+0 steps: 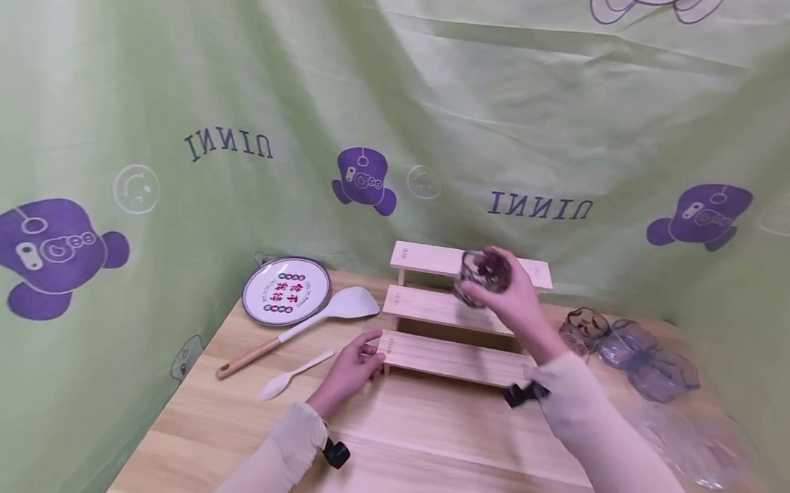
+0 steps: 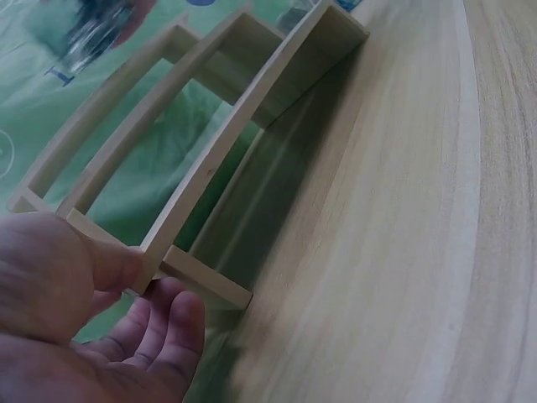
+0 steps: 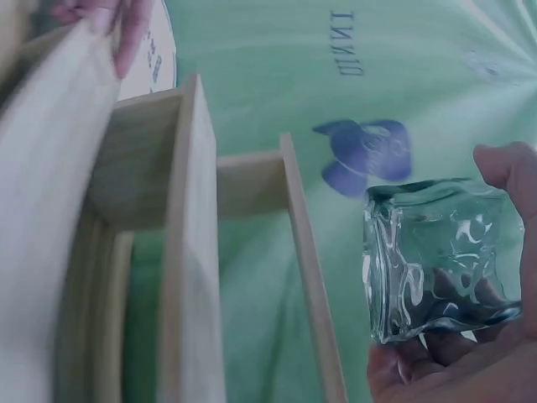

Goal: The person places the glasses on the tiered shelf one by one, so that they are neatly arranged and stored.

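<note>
A three-tier wooden step rack [image 1: 456,360] stands on the table near the back curtain. My left hand [image 1: 354,365] pinches the left end of its lowest step, thumb above and fingers below in the left wrist view. Above the upper steps, my right hand [image 1: 521,301] holds a glass cup [image 1: 484,272], with fingers and thumb around its sides. In the right wrist view the glass cup [image 3: 440,264] is see-through with wavy walls, tilted on its side, apart from the rack.
Left of the rack lie a round plate [image 1: 285,291] with printed characters, a spatula [image 1: 353,304] with a wooden handle, and a white spoon [image 1: 277,384]. Several clear and dark glasses [image 1: 663,374] stand on the right. A green curtain [image 1: 377,74] encloses the wooden table [image 1: 424,456].
</note>
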Demonstrator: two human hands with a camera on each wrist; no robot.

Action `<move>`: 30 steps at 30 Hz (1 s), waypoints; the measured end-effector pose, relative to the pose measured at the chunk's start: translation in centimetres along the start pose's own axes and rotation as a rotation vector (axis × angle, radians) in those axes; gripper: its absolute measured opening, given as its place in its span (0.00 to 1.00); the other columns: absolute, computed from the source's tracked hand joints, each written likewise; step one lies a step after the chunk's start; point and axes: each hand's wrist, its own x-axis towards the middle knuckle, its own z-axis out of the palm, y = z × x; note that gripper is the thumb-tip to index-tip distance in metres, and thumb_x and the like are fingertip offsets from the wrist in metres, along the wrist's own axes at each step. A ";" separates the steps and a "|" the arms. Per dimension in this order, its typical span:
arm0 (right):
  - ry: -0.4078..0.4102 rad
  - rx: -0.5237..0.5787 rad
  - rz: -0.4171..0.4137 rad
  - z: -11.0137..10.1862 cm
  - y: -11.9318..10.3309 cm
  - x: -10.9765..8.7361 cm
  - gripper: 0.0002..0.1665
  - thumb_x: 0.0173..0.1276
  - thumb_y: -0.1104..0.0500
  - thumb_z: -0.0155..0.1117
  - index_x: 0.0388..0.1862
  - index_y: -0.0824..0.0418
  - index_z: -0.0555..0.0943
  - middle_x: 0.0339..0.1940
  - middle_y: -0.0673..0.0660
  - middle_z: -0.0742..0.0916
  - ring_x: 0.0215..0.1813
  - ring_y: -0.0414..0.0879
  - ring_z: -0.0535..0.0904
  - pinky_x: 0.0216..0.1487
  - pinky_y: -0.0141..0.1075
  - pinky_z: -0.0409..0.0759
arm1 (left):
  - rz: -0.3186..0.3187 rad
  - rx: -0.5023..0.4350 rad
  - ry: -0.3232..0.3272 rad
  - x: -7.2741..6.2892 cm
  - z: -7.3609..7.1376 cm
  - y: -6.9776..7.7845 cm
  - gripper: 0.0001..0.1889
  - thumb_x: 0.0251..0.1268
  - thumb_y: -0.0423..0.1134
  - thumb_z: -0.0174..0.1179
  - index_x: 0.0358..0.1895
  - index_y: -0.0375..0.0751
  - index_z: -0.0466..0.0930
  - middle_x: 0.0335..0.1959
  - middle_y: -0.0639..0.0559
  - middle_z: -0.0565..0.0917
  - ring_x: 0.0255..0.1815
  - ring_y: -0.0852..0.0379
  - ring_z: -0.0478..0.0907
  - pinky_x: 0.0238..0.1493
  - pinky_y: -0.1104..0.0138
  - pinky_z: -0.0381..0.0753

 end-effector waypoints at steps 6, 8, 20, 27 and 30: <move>0.018 0.050 0.023 2.4 -0.3 6.4 0.49 0.59 0.52 0.81 0.74 0.61 0.66 0.64 0.62 0.78 0.63 0.53 0.74 0.67 0.41 0.74 | -0.004 -0.016 -0.057 0.6 1.8 0.3 0.25 0.72 0.32 0.62 0.69 0.31 0.70 0.43 0.42 0.81 0.37 0.47 0.82 0.40 0.59 0.87; 0.021 0.029 0.035 2.7 -0.2 7.6 0.50 0.58 0.50 0.81 0.73 0.62 0.65 0.64 0.62 0.78 0.63 0.52 0.75 0.67 0.41 0.73 | -0.003 -0.016 -0.073 0.7 2.2 0.5 0.25 0.72 0.32 0.62 0.69 0.31 0.71 0.42 0.43 0.81 0.37 0.46 0.82 0.40 0.59 0.87; -0.079 -0.057 0.057 4.4 -0.6 10.6 0.55 0.53 0.45 0.84 0.74 0.60 0.65 0.64 0.59 0.78 0.64 0.52 0.74 0.69 0.44 0.71 | -0.028 -0.019 -0.034 0.2 1.9 0.9 0.24 0.73 0.31 0.60 0.70 0.32 0.70 0.40 0.44 0.80 0.37 0.45 0.82 0.41 0.56 0.87; -0.146 -0.092 0.082 5.9 -1.3 10.8 0.66 0.52 0.44 0.84 0.81 0.55 0.54 0.74 0.62 0.70 0.72 0.56 0.67 0.74 0.51 0.64 | -0.042 -0.045 -0.011 0.2 0.7 0.1 0.25 0.72 0.31 0.61 0.70 0.32 0.70 0.40 0.45 0.80 0.36 0.50 0.81 0.40 0.59 0.86; -0.188 -0.108 0.066 6.2 -1.7 10.9 0.74 0.50 0.42 0.85 0.85 0.49 0.45 0.80 0.61 0.62 0.78 0.57 0.58 0.77 0.54 0.55 | -0.048 -0.052 0.016 -0.1 0.1 -0.2 0.25 0.72 0.31 0.61 0.69 0.33 0.71 0.40 0.44 0.80 0.35 0.50 0.81 0.39 0.59 0.86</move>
